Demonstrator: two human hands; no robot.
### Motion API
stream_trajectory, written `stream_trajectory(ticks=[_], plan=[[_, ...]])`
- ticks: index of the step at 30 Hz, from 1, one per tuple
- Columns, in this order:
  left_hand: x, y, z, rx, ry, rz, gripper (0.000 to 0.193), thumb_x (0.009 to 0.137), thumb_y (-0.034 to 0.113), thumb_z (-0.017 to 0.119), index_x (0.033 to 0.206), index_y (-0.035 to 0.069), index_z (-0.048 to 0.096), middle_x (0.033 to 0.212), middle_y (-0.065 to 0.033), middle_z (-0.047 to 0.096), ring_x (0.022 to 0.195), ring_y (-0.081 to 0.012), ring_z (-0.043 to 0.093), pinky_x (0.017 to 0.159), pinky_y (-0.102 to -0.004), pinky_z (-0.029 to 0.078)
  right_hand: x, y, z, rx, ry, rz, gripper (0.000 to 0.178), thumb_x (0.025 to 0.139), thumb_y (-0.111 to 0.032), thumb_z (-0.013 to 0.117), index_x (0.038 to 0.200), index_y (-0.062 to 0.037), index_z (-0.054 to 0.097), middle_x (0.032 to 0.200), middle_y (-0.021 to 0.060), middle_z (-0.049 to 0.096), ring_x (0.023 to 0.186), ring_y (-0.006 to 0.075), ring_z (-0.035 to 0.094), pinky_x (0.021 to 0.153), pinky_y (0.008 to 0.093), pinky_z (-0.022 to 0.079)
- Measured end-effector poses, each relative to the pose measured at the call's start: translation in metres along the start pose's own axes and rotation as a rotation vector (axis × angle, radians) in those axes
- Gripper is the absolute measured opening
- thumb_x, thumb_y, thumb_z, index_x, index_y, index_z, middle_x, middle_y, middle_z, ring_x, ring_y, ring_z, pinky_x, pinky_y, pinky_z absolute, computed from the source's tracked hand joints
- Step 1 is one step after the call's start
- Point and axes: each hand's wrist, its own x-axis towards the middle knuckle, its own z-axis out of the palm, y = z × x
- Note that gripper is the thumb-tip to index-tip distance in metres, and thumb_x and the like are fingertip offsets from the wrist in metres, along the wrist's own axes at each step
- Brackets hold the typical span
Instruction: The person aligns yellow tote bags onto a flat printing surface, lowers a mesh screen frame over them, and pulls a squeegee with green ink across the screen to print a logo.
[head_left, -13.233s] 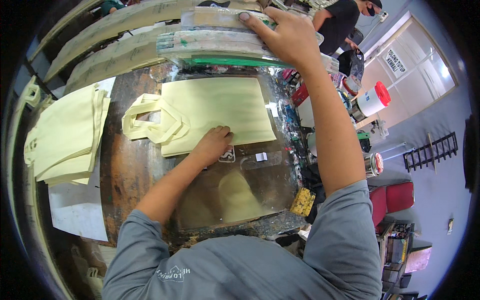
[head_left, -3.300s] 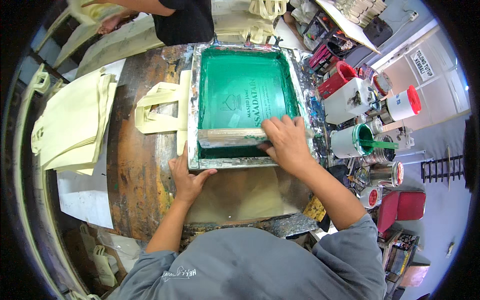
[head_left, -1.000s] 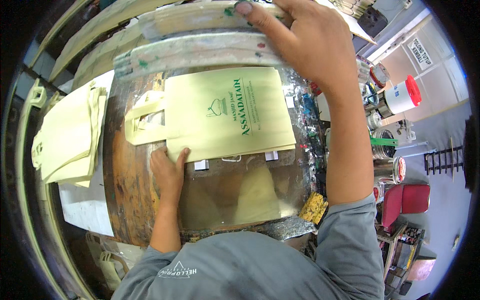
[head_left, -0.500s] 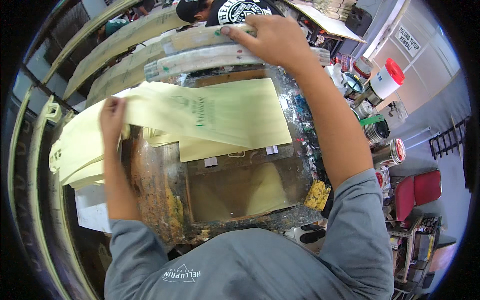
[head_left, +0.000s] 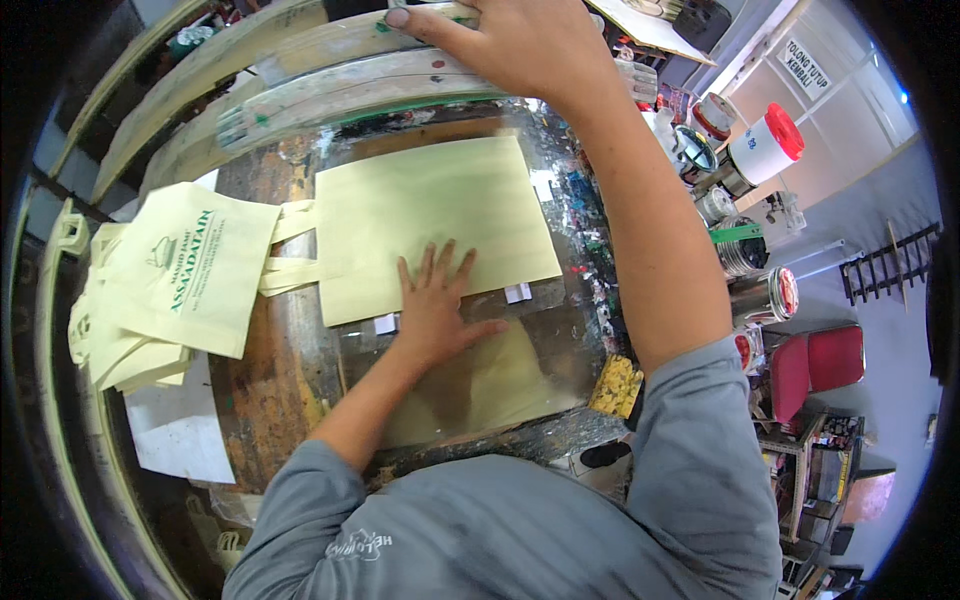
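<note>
My left hand (head_left: 437, 305) lies with fingers spread, fingertips on a blank pale-yellow fabric bag (head_left: 430, 215) and thumb over the glassy board below its near edge. My right hand (head_left: 535, 45) holds the raised screen-printing frame (head_left: 350, 85) at the far side, thumb along its paint-stained edge; the other fingers are mostly cut off by the picture's top. To the left, a bag with a green print (head_left: 190, 265) tops a loose pile of similar bags. Handle straps (head_left: 292, 275) of the blank bag reach toward that pile.
Small white tabs (head_left: 518, 293) sit along the blank bag's near edge. A yellow, dark-speckled sponge (head_left: 617, 388) rests at the worktable's right corner. Paint cans and tubs (head_left: 760, 150) crowd the right side. Long racks (head_left: 75, 400) run along the left. A red chair (head_left: 835, 358) stands right.
The printed bag, blurred in my left hand before, now lies on the left pile. My left hand has moved right onto the blank bag. My right hand still holds the frame.
</note>
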Motion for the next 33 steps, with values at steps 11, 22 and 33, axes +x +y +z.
stream_trajectory(ticks=[11,22,33], plan=[[0.003,0.005,0.028,-0.024,0.099,0.08,0.117,0.079,0.092,0.058,0.162,0.01,0.044,0.169,-0.0209,0.034,0.159,-0.045,0.024,0.123,-0.077,0.002,-0.003,-0.007,0.006,-0.026,-0.127,0.026,0.084,0.101,-0.084,0.037,0.076,-0.0086,0.063,0.069,0.0022,0.057,0.064,0.0157,0.055,0.058,0.0313,0.046],[-0.073,-0.064,-0.068,-0.96,0.56,-0.462,0.086,0.073,0.024,0.1,0.144,-0.003,0.058,0.119,-0.0135,0.075,0.112,-0.0221,0.071,0.099,-0.0376,0.057,-0.105,0.03,0.095,-0.01,-0.312,-0.16,0.062,0.074,-0.038,0.091,0.119,-0.008,0.059,0.112,0.0185,0.07,0.108,0.0417,0.069,0.088,0.0521,0.054],[-0.111,-0.085,0.005,-0.309,0.528,-0.329,0.124,0.06,0.06,0.096,0.156,-0.001,0.048,0.11,-0.0089,0.076,0.097,-0.0288,0.062,0.095,-0.0415,0.038,-0.216,-0.013,0.138,-0.098,-0.243,-0.113,0.049,0.074,-0.026,0.089,0.111,-0.0134,0.06,0.099,0.006,0.06,0.098,0.0284,0.06,0.086,0.0466,0.039]])
